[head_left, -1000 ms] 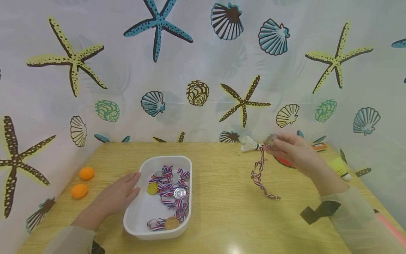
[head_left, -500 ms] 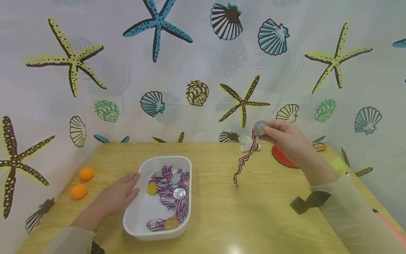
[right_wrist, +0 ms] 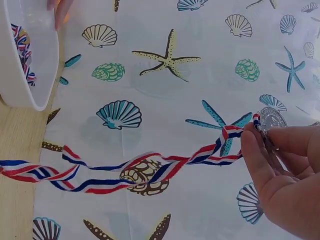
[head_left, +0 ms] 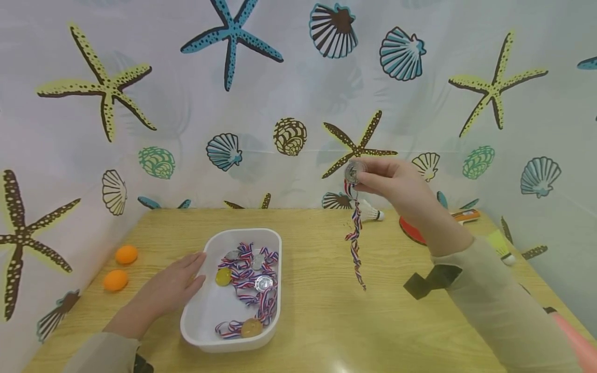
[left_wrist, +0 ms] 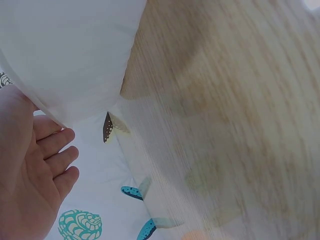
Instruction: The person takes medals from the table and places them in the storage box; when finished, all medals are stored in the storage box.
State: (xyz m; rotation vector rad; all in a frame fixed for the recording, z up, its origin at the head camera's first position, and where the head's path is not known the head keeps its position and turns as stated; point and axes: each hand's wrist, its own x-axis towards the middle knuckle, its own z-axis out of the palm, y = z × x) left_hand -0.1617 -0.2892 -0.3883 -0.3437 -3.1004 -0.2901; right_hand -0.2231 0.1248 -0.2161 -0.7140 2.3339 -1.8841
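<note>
My right hand (head_left: 396,184) pinches a silver medal (head_left: 355,171) between thumb and fingers, raised above the table's back. From the medal hangs a twisted red, white and blue ribbon (right_wrist: 165,167), clear of the tabletop. At the left, my left hand (head_left: 170,287) rests against the left rim of a white tub (head_left: 198,316); in the left wrist view its fingers (left_wrist: 62,159) touch the tub's edge, slightly bent. Inside the tub lie several ribboned medals, among them a yellow one (head_left: 224,276), a silver one (head_left: 264,283) and a bronze-coloured one (head_left: 252,328).
Two orange balls (head_left: 116,280) lie left of the left hand. Behind the ribbon is a white shuttlecock (head_left: 370,212). A red paddle (head_left: 412,231), partly hidden by the right arm, and a yellow shuttlecock (head_left: 501,247) lie at the right. A patterned curtain (head_left: 289,77) closes the back.
My right hand has lifted the silver medal from near the white shuttlecock and carried it up and left. Its ribbon now hangs straighter. The left hand and tub have stayed put.
</note>
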